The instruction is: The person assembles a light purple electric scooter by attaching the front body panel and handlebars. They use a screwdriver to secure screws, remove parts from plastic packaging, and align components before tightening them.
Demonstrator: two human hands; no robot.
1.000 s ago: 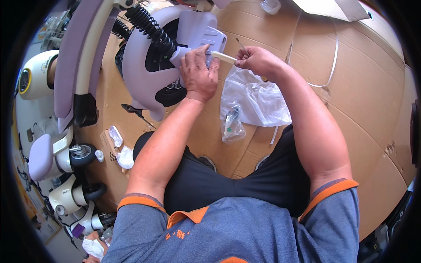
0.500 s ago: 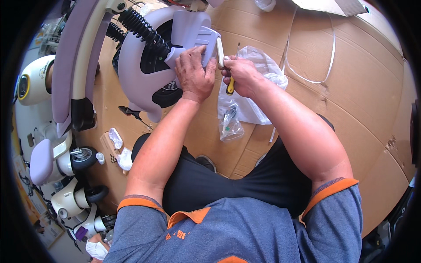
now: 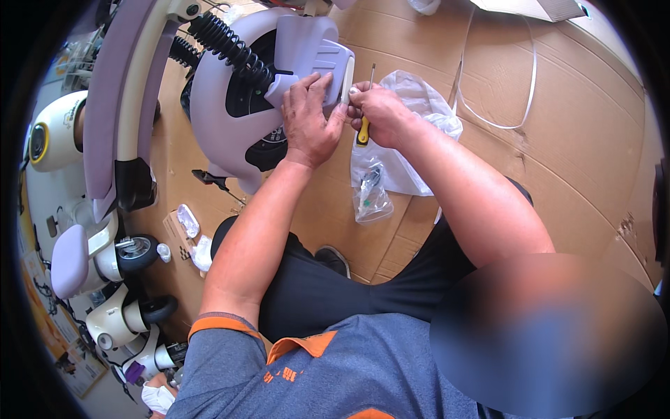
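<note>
My left hand (image 3: pixel 307 126) lies spread on the lilac plastic mudguard (image 3: pixel 307 42) over a vehicle's wheel, its thumb reaching the mudguard's right end. A narrow cream-white strip (image 3: pixel 347 79) sits along that end. The fingers of my right hand (image 3: pixel 380 115) are closed around a screwdriver (image 3: pixel 363 131) with a yellow and black handle, its thin shaft pointing away from me. Those fingertips also meet the lower end of the strip; the exact grip there is hidden. Behind my right wrist lies a crumpled white plastic bag (image 3: pixel 412 167), with a small clear bag (image 3: pixel 372 199) beside it.
Flat brown cardboard (image 3: pixel 572 126) covers the floor. A black coil spring (image 3: pixel 227 49) and a lilac and cream frame (image 3: pixel 129 91) rise at left. Farther left stand other small vehicles with black wheels (image 3: pixel 136 253). A white strap (image 3: pixel 530 98) loops at right. A blurred oval covers the lower right.
The cream-white strip was tilted out from the mudguard's end and now lies closer along it. My right hand has shifted slightly left and up with the screwdriver.
</note>
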